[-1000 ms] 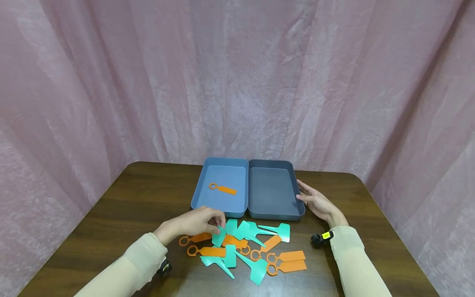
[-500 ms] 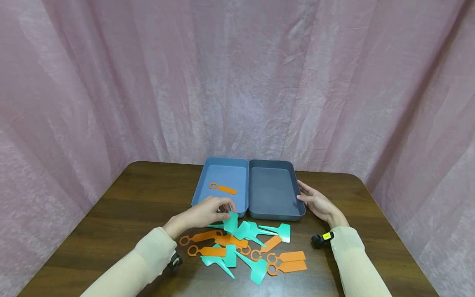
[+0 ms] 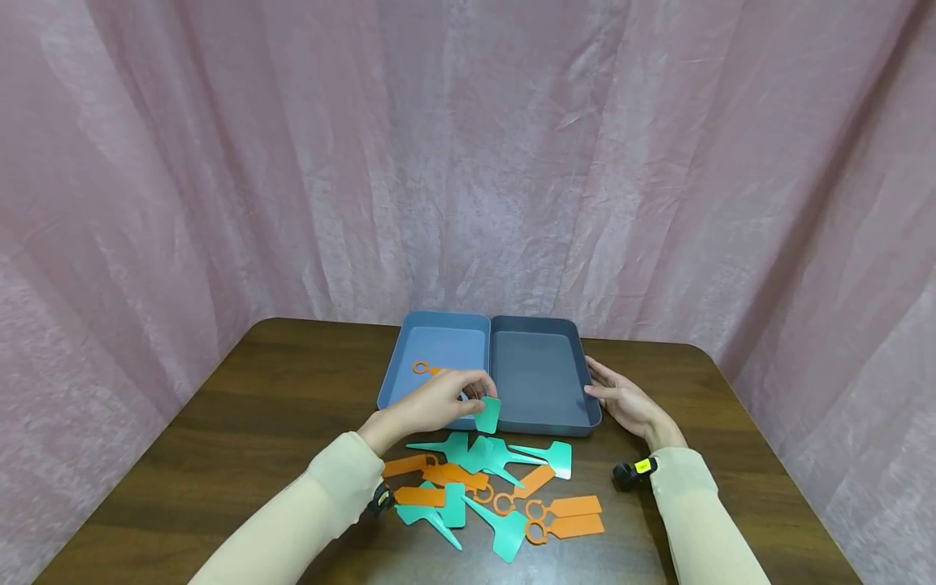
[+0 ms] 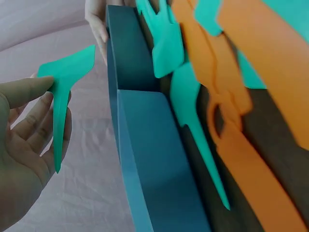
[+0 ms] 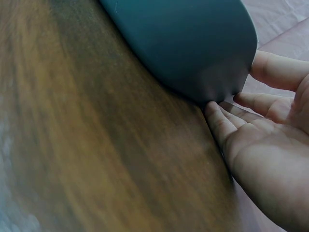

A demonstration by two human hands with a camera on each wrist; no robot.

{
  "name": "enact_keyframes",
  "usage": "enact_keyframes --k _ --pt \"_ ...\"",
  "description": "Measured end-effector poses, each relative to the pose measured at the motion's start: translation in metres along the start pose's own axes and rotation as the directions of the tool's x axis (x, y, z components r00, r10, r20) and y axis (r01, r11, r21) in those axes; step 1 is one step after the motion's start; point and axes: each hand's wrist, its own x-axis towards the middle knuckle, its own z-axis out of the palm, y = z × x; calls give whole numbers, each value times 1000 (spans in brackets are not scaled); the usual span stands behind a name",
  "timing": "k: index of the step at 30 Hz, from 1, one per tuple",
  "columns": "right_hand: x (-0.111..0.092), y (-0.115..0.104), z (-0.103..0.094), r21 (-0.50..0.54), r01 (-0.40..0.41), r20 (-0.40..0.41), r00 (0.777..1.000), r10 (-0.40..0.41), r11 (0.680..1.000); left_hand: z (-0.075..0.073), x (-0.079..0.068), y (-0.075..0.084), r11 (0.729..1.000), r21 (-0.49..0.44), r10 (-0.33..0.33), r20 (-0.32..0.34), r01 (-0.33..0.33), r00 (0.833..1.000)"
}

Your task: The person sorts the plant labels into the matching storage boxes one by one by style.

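Observation:
My left hand [image 3: 439, 400] pinches a green T-shaped plant label [image 3: 488, 415] between thumb and fingers. It hovers at the front of the blue tray [image 3: 446, 341], near the border with the dark grey tray [image 3: 537, 370]. In the left wrist view the thumb lies on the label's broad head [image 4: 72, 70] and its pointed stem hangs down. Resting against the dark tray's right outer wall is my right hand [image 3: 625, 402], fingers fairly straight. An orange ring-ended tag [image 3: 422, 367] lies inside the blue tray, partly hidden by the left hand.
In front of the trays, several green plant labels [image 3: 508, 532] and orange ring tags [image 3: 574, 526] lie in a loose, overlapping pile on the wooden table [image 3: 307, 382]. The two trays stand side by side. A pink curtain [image 3: 468, 162] hangs behind the table.
My left hand has lifted the green label off the pile and carried it right and away from me, up to the trays' front edge. The right hand stays at the dark tray.

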Motion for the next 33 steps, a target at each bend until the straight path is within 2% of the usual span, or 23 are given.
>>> enact_keyframes --k 4,21,33 --pt "0 -1 1 14 3 0 1000 -3 1000 0 8 5 1000 -5 18 -24 -19 1000" --pt "-1 3 -1 36 8 -4 1000 -8 999 1 38 9 999 -31 -20 -85 17 996" --pt "0 1 1 36 0 -3 1000 0 999 4 54 9 999 -20 -42 -77 40 996"
